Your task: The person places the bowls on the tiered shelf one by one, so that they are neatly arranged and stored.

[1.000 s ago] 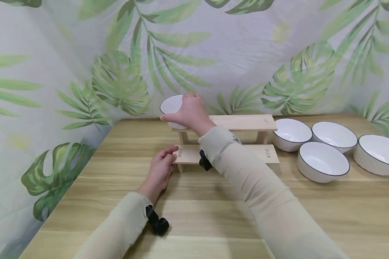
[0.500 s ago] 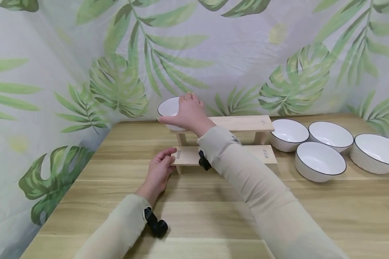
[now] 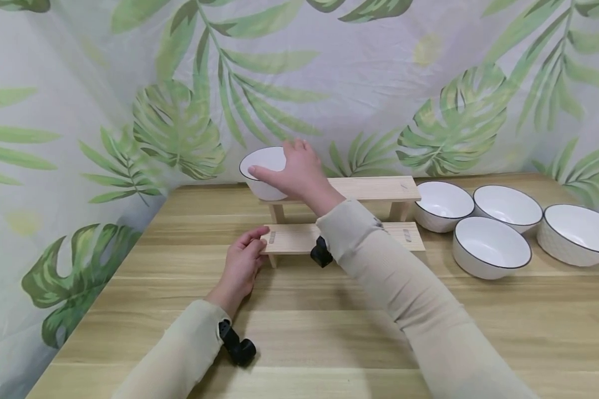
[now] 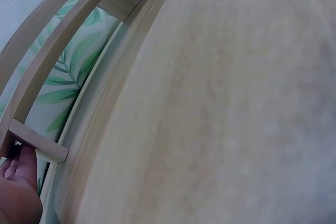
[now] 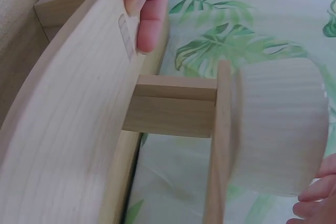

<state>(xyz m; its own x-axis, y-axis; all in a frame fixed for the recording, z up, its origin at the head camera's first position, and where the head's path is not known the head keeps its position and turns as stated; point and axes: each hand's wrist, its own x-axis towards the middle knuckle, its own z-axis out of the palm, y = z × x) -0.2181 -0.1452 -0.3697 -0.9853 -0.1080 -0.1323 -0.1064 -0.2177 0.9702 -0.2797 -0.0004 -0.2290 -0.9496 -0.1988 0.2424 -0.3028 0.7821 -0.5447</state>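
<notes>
A white bowl point(image 3: 264, 185) with a dark rim stands upright on the left end of the upper tier of a two-tier wooden shelf rack point(image 3: 299, 238). My right hand point(image 3: 304, 174) is spread over the bowl's right side, thumb above the near rim. In the right wrist view its fingertips point(image 5: 315, 192) are right at the rim of the bowl point(image 5: 278, 129). With my left hand point(image 3: 242, 263) I hold the left end of the lower tier, thumb near the board's edge. The left wrist view shows left fingers point(image 4: 26, 163) beside the rack's leg point(image 4: 39, 142).
Several more white bowls with dark rims stand right of the rack, including a nearer bowl point(image 3: 491, 249) and one at the far right point(image 3: 581, 235). The wooden table point(image 3: 304, 338) ends at a leaf-patterned cloth backdrop point(image 3: 359, 100).
My right hand has shifted slightly right and its thumb has risen from the bowl's near side to over the rim. Bowl and rack keep their places; my left hand stays on the rack.
</notes>
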